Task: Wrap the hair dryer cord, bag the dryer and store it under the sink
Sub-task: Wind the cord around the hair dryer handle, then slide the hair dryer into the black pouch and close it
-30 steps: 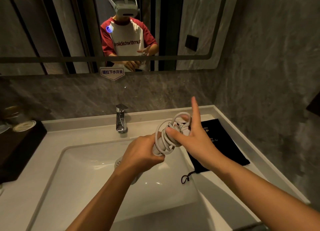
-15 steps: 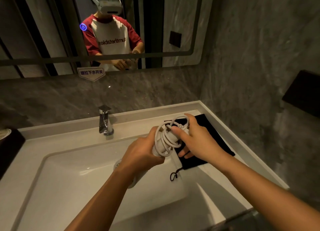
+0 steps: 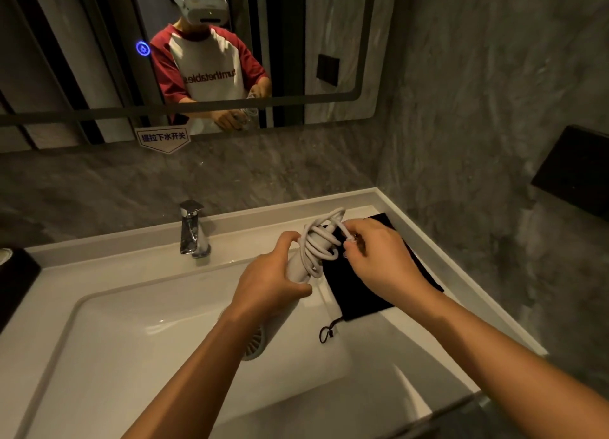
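Note:
I hold a white hair dryer (image 3: 298, 267) over the right side of the sink basin (image 3: 138, 349). My left hand (image 3: 272, 280) grips its handle; the dryer's round grille end (image 3: 253, 343) shows below my wrist. White cord (image 3: 321, 241) is coiled in several loops around the handle. My right hand (image 3: 379, 257) pinches the cord's plug end at the top of the coil. A black drawstring bag (image 3: 359, 297) lies flat on the counter under my right hand, its drawstring (image 3: 328, 331) hanging over the basin edge.
A chrome faucet (image 3: 192, 229) stands at the back of the basin. A dark box (image 3: 14, 283) sits at the left on the counter. A black holder (image 3: 576, 171) is mounted on the right wall. The mirror (image 3: 329, 26) above reflects a person.
My right hand dropped from a raised, open-fingered pose onto the top of the coil and now pinches the cord end. The view shifted slightly to the right.

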